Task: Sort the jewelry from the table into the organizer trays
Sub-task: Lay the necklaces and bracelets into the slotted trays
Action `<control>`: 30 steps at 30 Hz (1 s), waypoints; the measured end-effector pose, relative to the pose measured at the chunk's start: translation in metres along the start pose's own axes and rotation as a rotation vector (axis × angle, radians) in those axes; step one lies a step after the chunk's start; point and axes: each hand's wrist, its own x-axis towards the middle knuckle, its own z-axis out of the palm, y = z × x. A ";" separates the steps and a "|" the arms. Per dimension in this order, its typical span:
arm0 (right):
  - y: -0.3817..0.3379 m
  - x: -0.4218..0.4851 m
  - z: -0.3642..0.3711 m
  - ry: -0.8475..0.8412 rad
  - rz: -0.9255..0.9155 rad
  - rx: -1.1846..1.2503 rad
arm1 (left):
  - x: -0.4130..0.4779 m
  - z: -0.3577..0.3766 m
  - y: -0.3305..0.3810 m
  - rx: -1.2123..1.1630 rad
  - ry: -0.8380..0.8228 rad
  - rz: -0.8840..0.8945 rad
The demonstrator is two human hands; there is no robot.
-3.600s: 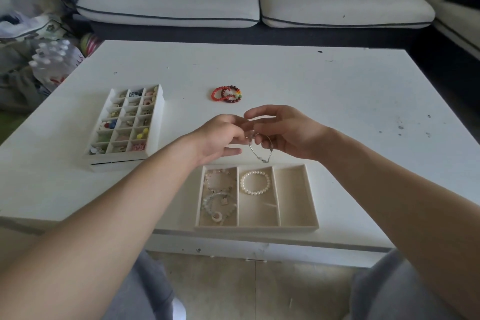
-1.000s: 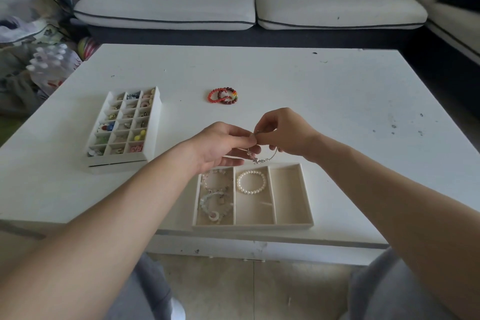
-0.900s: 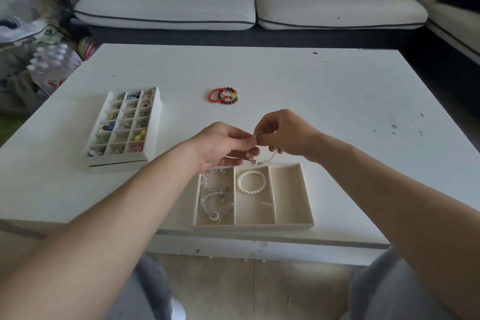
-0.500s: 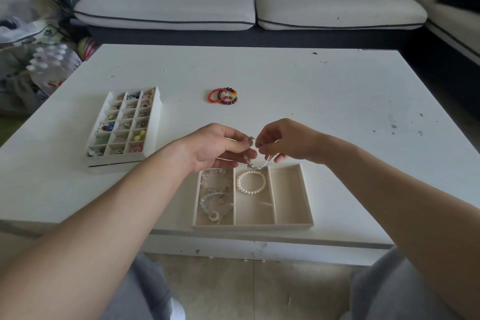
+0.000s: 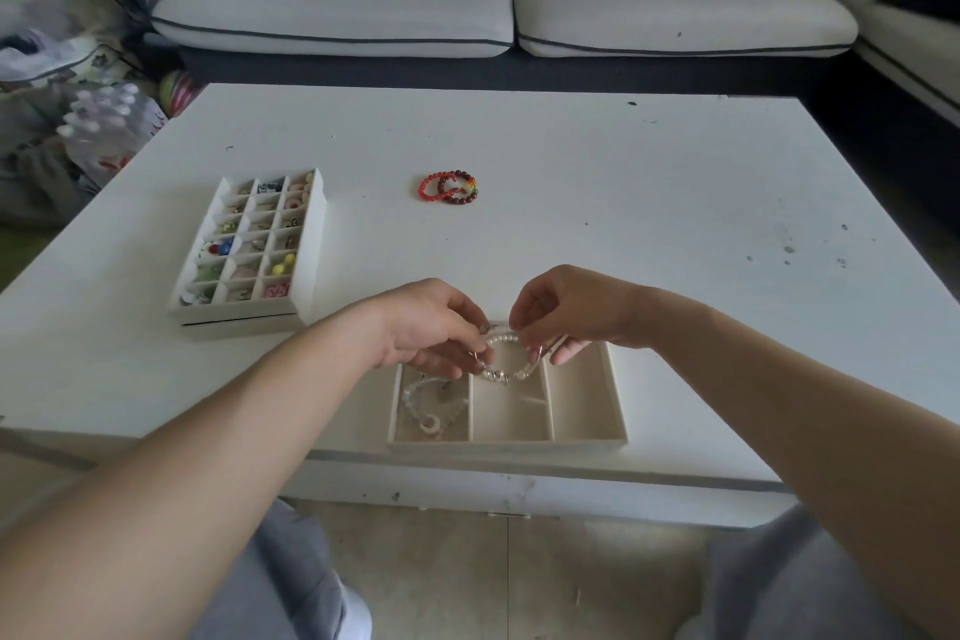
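Note:
A thin silver bracelet [image 5: 503,374] hangs between my two hands, low over the middle slot of the beige three-slot tray [image 5: 584,400]. My left hand [image 5: 434,327] pinches its left end and my right hand [image 5: 563,309] pinches its right end. A pearl bracelet [image 5: 504,339] lies in that middle slot, partly hidden by my fingers. Pale bead bracelets [image 5: 431,411] fill the left slot; the right slot holds nothing. Red and dark bead bracelets [image 5: 449,186] lie together farther back on the white table [image 5: 649,224].
A white many-cell organizer [image 5: 252,250] holding small beads and charms stands at the left of the table. A sofa [image 5: 467,5] runs along the far side. Bags and bottles [image 5: 98,130] sit on the floor at the left. My knees are below the table's near edge.
Both hands have come down and toward me with the silver bracelet, from above the tray's far edge to just over its middle slot, now covering part of the pearl bracelet.

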 end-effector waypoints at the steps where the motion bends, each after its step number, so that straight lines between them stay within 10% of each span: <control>1: -0.001 0.000 0.003 -0.011 0.004 -0.024 | -0.001 0.002 -0.001 0.024 -0.002 -0.009; 16: 0.002 -0.008 0.031 -0.167 0.048 -0.199 | -0.005 0.028 -0.024 0.282 -0.047 -0.028; 30: -0.004 -0.006 0.035 0.036 -0.009 -0.619 | -0.007 0.030 -0.020 0.342 0.078 0.017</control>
